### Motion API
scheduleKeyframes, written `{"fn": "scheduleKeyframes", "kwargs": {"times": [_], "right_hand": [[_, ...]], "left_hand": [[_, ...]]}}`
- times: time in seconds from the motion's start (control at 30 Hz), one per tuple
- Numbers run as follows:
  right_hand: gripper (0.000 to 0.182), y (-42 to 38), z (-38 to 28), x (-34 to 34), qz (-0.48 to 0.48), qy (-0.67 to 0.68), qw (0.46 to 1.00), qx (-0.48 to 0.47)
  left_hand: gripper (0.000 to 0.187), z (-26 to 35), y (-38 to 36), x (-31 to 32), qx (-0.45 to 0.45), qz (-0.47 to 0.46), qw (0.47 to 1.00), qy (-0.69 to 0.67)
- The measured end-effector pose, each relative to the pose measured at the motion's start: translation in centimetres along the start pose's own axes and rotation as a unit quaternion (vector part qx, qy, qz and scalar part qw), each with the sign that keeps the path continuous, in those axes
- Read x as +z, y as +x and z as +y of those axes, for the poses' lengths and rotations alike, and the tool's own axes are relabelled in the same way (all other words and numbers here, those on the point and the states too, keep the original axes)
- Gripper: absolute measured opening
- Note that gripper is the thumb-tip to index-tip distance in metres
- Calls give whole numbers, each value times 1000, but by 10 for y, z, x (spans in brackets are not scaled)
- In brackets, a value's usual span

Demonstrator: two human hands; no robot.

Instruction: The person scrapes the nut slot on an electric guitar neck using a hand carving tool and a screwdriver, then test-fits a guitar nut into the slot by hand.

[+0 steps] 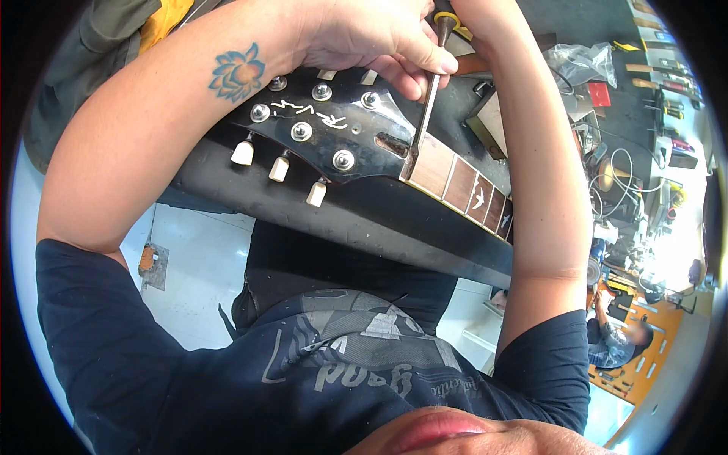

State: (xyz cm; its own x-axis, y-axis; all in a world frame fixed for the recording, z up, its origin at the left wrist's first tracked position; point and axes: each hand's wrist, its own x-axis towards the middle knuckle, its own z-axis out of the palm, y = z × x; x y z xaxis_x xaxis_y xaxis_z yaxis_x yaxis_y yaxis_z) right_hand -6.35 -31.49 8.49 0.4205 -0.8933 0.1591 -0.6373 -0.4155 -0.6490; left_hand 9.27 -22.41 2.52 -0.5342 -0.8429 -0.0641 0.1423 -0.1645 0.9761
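Observation:
A black electric guitar headstock (322,146) lies across a dark padded surface, with silver tuner bushings, cream tuner buttons (278,168) and white script on it. Its rosewood fretboard (459,182) runs down to the right, with a bird-shaped inlay. My left hand (390,38) pinches the flat metal blade of a chisel (429,114) between thumb and fingers. The blade's tip rests at the nut slot (408,164), beside the open truss rod cavity (392,144). At the top edge my right hand (464,14) is closed at the chisel's dark, yellow-ringed handle; its fingers are mostly cut off.
Beyond my right forearm sit a clear plastic bag (584,64), a small red item (598,94) and tangled cables (623,171). Several hand tools (671,83) line the far right. Another person (618,341) works at an orange tool board (652,356) at lower right.

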Motion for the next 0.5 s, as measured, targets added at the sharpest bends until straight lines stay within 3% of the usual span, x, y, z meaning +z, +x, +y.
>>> {"fn": "scheduleKeyframes", "kwargs": {"times": [0.5], "right_hand": [[82, 2, -9, -5, -5, -108, 994, 12]], "left_hand": [[41, 9, -8, 2, -4, -18, 1000, 5]]}}
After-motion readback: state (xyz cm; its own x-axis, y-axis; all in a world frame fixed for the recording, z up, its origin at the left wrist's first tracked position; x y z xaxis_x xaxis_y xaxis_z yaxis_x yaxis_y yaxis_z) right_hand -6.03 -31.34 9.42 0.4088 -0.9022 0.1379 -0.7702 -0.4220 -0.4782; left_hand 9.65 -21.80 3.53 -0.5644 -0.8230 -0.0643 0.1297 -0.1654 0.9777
